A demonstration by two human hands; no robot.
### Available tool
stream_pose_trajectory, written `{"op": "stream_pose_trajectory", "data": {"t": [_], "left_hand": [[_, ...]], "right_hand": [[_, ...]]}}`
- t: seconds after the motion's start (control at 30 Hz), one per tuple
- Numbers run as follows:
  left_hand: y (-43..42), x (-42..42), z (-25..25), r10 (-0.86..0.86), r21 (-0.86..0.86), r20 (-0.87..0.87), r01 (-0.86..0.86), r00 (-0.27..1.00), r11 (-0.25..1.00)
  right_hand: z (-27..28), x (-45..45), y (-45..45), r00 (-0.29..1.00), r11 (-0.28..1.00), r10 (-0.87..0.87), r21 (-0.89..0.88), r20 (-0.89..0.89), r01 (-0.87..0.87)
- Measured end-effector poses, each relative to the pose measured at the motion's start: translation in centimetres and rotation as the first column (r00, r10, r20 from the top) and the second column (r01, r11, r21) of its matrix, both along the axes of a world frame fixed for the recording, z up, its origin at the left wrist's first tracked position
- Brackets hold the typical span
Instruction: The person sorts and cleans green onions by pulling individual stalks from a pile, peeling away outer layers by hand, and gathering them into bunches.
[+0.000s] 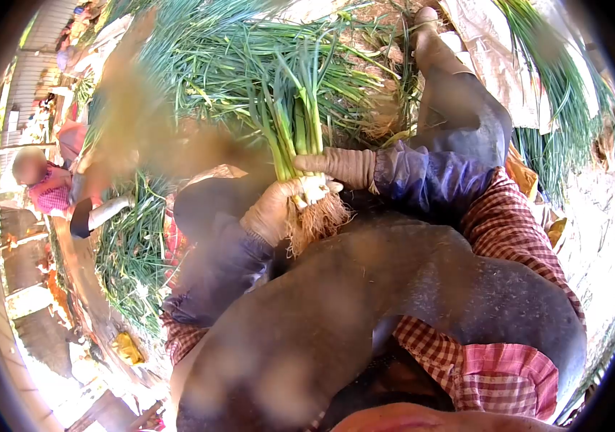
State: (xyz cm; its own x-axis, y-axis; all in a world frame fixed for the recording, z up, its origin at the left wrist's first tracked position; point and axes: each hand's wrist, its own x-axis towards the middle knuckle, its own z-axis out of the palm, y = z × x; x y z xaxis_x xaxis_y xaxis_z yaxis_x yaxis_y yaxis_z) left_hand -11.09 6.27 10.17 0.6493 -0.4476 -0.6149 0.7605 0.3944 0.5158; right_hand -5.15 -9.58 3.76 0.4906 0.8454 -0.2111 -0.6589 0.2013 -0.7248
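A bunch of spring onions stands roughly upright, its green leaves pointing up and its pale stem ends and stringy brown roots hanging low over my lap. My left hand, in a light, dirty glove, is wrapped round the bunch just above the roots. From the other side my right hand, gloved too, closes on the white stems, with fingers laid across them. Just beyond both hands lies a large heap of spring onions. Blurred smudges on the lens hide part of the left side.
My outstretched leg lies at the upper right. More spring onions lie beside a pale sack. Another person sits at the left near a further pile of greens. A yellow bag lies at the lower left.
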Motion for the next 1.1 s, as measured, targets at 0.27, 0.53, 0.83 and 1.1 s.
{"op": "stream_pose_trajectory", "data": {"t": [0.27,0.53,0.83,1.1], "left_hand": [[7.2,-1.3,6.0,-0.796,0.644,0.158,0.550,0.584,0.531],[16.8,-11.4,12.6,-0.761,0.890,-0.387,0.425,0.520,-0.162],[21.0,-16.6,13.4,-0.681,0.866,-0.327,0.496,0.655,0.062],[18.5,-15.3,16.8,-0.427,0.760,-0.568,0.647,0.704,0.055]], "right_hand": [[-2.0,3.6,-0.1,0.836,0.912,-0.249,0.171,-0.488,0.372],[-11.8,13.7,-8.8,0.693,0.671,-0.666,-0.184,0.275,0.718],[-11.1,19.3,-22.0,-0.026,0.094,-0.935,-0.316,-0.355,0.944],[5.2,14.5,-15.4,0.185,0.621,-0.227,-0.005,0.956,0.784]]}}
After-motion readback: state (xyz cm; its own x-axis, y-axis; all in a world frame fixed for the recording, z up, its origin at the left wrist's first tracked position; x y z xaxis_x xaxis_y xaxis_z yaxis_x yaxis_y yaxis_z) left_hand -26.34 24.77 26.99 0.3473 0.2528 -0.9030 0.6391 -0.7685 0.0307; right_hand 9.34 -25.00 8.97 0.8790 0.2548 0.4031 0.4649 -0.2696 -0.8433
